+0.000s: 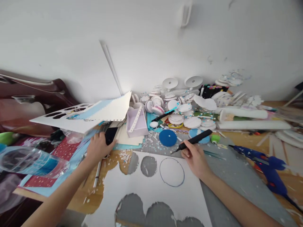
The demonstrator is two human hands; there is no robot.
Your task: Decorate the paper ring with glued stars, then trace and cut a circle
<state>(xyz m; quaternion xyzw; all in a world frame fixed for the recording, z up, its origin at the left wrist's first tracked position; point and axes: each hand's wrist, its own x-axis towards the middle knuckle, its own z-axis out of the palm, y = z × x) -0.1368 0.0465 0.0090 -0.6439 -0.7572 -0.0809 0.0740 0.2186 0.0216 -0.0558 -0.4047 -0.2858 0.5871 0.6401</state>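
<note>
My left hand (99, 145) grips a dark phone (110, 135) at the left of the work area, thumb along its near edge. In my right hand (195, 159) is a black craft knife (197, 138), its thin tip pointing down and left, just beyond the far edge of a white foam sheet (151, 186). This sheet has several round cut-outs with rough edges. A circle drawn in blue (172, 172) is on it, left of my right hand. A blue disc (168, 137) lies just past the sheet, near the knife tip.
Behind are many white foam discs (176, 119) and a lilac box (137, 122). A blue glue gun (262, 164) lies right on the grey mat (236, 183). A plastic bottle (33, 160) is at left, near a cut-out white board (78, 118). Scraps litter the table.
</note>
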